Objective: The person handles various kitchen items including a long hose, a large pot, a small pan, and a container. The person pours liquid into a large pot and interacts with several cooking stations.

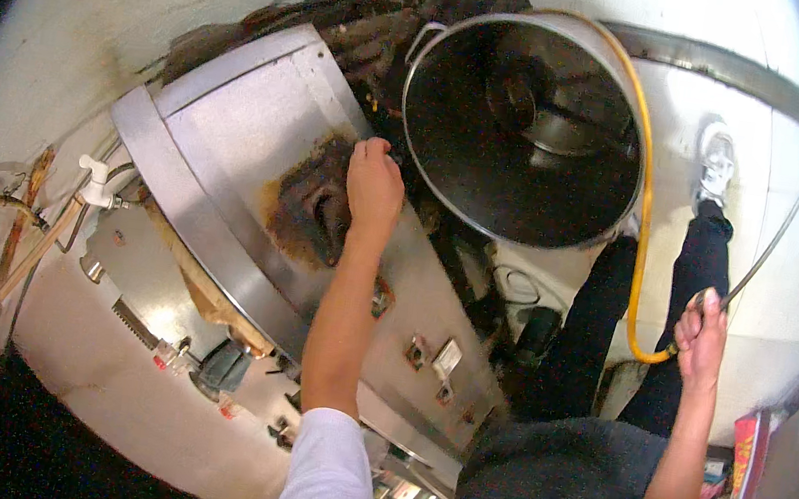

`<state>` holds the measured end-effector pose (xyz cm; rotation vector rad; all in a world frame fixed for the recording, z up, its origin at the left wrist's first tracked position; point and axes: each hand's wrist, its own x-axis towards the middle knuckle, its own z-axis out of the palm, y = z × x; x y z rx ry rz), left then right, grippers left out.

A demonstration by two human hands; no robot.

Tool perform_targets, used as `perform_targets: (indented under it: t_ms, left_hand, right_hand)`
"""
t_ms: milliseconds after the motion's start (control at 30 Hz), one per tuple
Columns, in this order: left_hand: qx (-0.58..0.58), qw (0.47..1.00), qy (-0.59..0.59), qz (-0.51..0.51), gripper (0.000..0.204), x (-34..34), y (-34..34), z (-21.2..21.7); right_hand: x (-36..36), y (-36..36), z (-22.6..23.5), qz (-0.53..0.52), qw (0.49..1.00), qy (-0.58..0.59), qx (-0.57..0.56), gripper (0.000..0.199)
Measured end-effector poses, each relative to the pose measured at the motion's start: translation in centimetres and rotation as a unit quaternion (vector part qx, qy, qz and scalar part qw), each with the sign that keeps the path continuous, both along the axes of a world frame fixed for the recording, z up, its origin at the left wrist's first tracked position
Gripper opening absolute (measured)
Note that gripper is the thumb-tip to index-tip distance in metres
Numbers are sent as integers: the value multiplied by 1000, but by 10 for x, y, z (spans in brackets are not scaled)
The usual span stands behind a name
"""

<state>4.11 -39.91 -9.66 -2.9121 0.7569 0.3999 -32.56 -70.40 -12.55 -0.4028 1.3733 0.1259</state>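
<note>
Body: the person stands close over the work in a dark apron (551, 481) and white sleeves, with dark trousers and one pale shoe (716, 168) on the floor (776, 299) below.

Right hand: the right hand (703, 335) is held out to the side, level with the leg. Its fingers (712, 309) are closed round the end of a yellow hose (640, 231), where a thin metal rod or tube runs on upward. Held out like this, the line appears to stay clear of the legs.

Hose: from the fist it dips, then climbs in one curve to the far rim of the pot, hugging the pot's right edge. Whether water is running I cannot tell.

Left hand: the left hand (374, 186) reaches forward to the scorched, rusty patch on top of the steel stove (260, 160), right next to the pot. The fingers are curled down onto the dark part there, probably a burner or a knob. What exactly they grip is hidden, and I cannot tell whether they clench it or only press on it.

Pot: the big steel pot (521, 129) stands just beyond the left hand, open-topped and tilted toward the camera, with a dark inside and something round and shiny at the bottom.

Stove front: knobs and small plates face the person.

Far left: a white tap (98, 182) and thin pipes hang on the stained wall.
</note>
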Motion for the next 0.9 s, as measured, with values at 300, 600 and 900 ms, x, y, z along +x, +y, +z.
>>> perform_targets:
  t_ms: [300, 600, 900]
  left_hand:
    - [122, 969, 54, 208, 24, 112, 9, -140]
    - [398, 818, 157, 385, 52, 162, 52, -213]
    - [419, 763, 176, 459, 27, 172, 136, -257]
  right_hand:
    - [70, -39, -25, 51, 997, -53, 38, 21]
    - [116, -76, -31, 81, 994, -24, 66, 32]
    - [148, -81, -31, 110, 990, -9, 88, 39]
